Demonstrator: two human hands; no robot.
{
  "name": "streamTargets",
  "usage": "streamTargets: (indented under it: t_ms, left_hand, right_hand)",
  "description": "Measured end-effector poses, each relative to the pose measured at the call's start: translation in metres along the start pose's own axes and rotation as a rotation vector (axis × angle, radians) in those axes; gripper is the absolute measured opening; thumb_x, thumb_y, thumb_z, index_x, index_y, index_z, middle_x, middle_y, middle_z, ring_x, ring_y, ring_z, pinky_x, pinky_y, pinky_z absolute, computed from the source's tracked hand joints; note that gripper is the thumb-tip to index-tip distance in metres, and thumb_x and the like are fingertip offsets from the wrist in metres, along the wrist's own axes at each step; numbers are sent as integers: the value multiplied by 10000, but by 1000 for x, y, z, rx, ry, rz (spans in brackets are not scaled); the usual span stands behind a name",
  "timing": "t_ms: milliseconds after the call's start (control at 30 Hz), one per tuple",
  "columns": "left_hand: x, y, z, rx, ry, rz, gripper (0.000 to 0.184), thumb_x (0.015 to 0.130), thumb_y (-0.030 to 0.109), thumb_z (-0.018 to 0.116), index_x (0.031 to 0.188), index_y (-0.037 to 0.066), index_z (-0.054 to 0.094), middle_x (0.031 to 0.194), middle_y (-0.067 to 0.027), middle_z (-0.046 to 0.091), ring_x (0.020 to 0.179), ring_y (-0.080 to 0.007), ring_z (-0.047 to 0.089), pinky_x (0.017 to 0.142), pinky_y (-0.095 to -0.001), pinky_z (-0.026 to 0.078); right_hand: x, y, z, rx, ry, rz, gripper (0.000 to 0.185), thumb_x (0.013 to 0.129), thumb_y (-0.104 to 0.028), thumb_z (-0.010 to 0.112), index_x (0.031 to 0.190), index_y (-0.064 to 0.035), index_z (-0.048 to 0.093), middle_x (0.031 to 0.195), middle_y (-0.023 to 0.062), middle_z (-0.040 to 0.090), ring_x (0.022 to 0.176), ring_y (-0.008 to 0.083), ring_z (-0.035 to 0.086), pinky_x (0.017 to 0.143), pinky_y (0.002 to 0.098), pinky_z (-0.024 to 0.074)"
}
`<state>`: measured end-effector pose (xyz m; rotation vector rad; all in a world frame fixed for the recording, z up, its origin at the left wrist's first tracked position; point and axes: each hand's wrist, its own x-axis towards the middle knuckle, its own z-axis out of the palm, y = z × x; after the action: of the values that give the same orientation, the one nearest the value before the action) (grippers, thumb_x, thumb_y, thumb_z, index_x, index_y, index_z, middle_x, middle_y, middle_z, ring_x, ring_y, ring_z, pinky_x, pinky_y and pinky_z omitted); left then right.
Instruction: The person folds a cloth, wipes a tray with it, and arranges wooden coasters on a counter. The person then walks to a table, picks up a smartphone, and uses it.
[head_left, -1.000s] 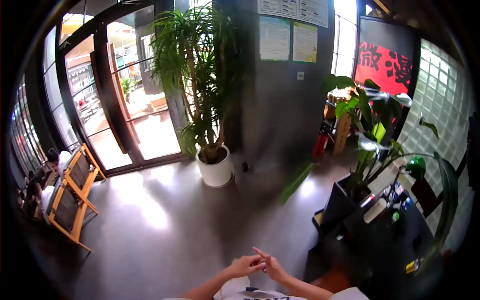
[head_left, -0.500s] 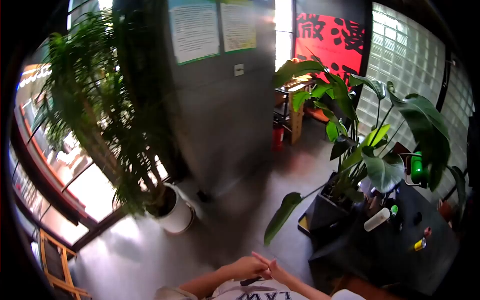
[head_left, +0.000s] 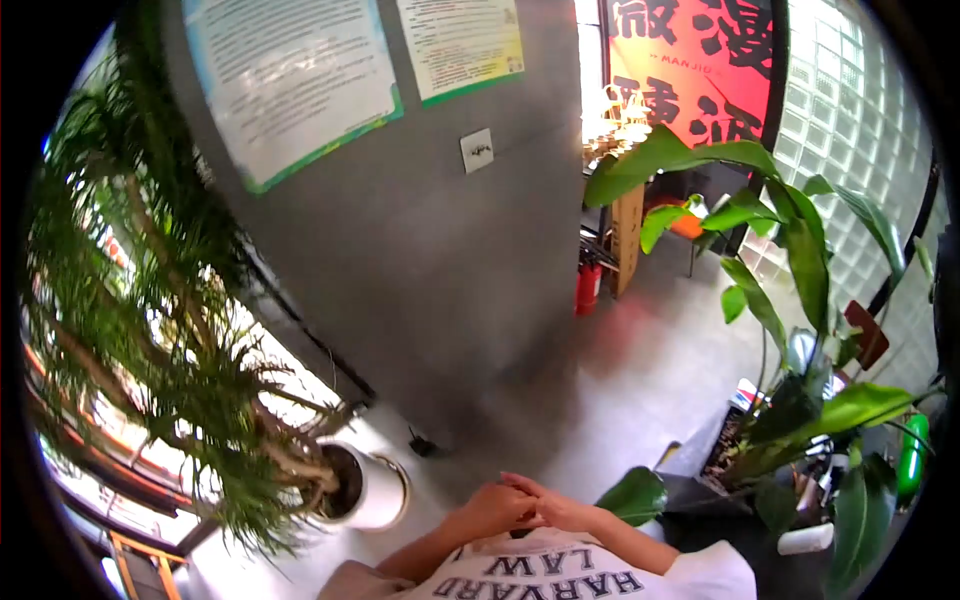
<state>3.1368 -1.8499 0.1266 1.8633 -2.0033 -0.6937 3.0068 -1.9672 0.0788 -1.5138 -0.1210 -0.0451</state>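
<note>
My left hand (head_left: 497,508) and my right hand (head_left: 560,510) are clasped together in front of my body, at the bottom middle of the head view. The left fingers are curled in against the right hand. The right hand lies against the left, with its fingers pressed over it. No object shows in either hand, and the inner sides of the palms are hidden. Just below them is a white shirt (head_left: 560,565) with dark lettering.
A grey pillar (head_left: 440,280) with posted sheets (head_left: 300,90) stands ahead. At left is a tall plant in a white pot (head_left: 380,490). A broad-leaved plant (head_left: 815,270) stands at right beside a white bottle (head_left: 806,540). Further back is a red fire extinguisher (head_left: 588,288).
My view has shifted closer to the pillar, so its sheets look larger. The right-hand plant and its table now sit lower in view. My hands stay clasped.
</note>
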Motion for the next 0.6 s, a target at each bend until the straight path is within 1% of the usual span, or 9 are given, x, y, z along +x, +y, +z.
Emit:
streamTargets:
  t_ms: [67, 100, 200, 233, 333, 367, 467, 533, 600]
  left_hand:
    - [33, -40, -23, -17, 62, -114, 240, 753, 278, 631, 952, 143, 625, 783, -124, 608, 708, -319, 587, 606, -396, 467]
    - [51, -58, -41, -19, 110, -121, 315, 742, 341, 648, 944, 104, 599, 793, -109, 599, 729, -299, 585, 613, -380, 468]
    - [120, -115, -80, -165, 222, -70, 355, 735, 372, 660, 914, 74, 585, 818, -80, 586, 768, -270, 574, 634, -373, 469]
    - [145, -135, -91, -140, 224, 19, 351, 716, 345, 676, 907, 68, 578, 826, -80, 584, 772, -267, 570, 642, -370, 469]
    - [224, -201, -129, -46, 237, 299, 356, 660, 265, 725, 888, 49, 557, 849, -81, 578, 784, -258, 560, 665, -359, 467]
    - [252, -224, -132, -85, 292, 393, 345, 639, 256, 729, 880, 70, 566, 845, -73, 580, 799, -249, 571, 658, -339, 475]
    - [320, -257, -173, -118, 76, 440, 379, 656, 341, 724, 888, 68, 599, 877, -77, 607, 820, -235, 588, 650, -322, 486]
    - [371, -269, -188, -99, 78, 547, 380, 627, 275, 734, 907, 69, 582, 887, -86, 597, 826, -242, 588, 647, -333, 487]
    - [410, -277, -206, -76, 89, 653, 372, 616, 230, 719, 925, 94, 563, 846, -81, 581, 820, -244, 576, 634, -346, 476]
  right_hand:
    - [41, 17, -42, 65, 2, 16, 763, 877, -564, 362, 1411, -81, 111, 1333, 174, 387, 1147, 279, 451, 953, 323, 340]
    - [61, -8, -66, 15, -16, 113, 835, 851, -591, 400, 1419, -93, 44, 1273, 143, 434, 1057, 261, 486, 931, 321, 350]
    - [125, -10, -127, -85, 144, 127, 867, 842, -582, 440, 1424, -113, 0, 1184, 115, 470, 1002, 229, 479, 910, 324, 358]
    - [141, -3, -151, -114, 209, 155, 894, 821, -606, 461, 1428, -119, 20, 1197, 118, 448, 1034, 220, 456, 909, 345, 359]
    - [184, 32, -211, 121, 443, -24, 850, 824, -681, 287, 1422, -110, 89, 1315, 114, 348, 1101, 216, 403, 887, 292, 360]
    - [200, 37, -231, 148, 527, 5, 902, 776, -741, 202, 1425, -130, 65, 1366, 138, 294, 1216, 268, 324, 980, 367, 293]
    - [238, 22, -285, 203, 679, -45, 942, 742, -770, 142, 1424, -129, 37, 1399, 153, 232, 1276, 283, 242, 1035, 418, 200]
    - [254, 15, -323, 135, 783, -36, 924, 749, -765, 124, 1425, -145, 15, 1408, 156, 206, 1293, 285, 215, 1039, 432, 186]
    - [265, 12, -360, 220, 874, -63, 917, 756, -760, 140, 1422, -140, 29, 1405, 148, 212, 1294, 286, 222, 1019, 446, 261]
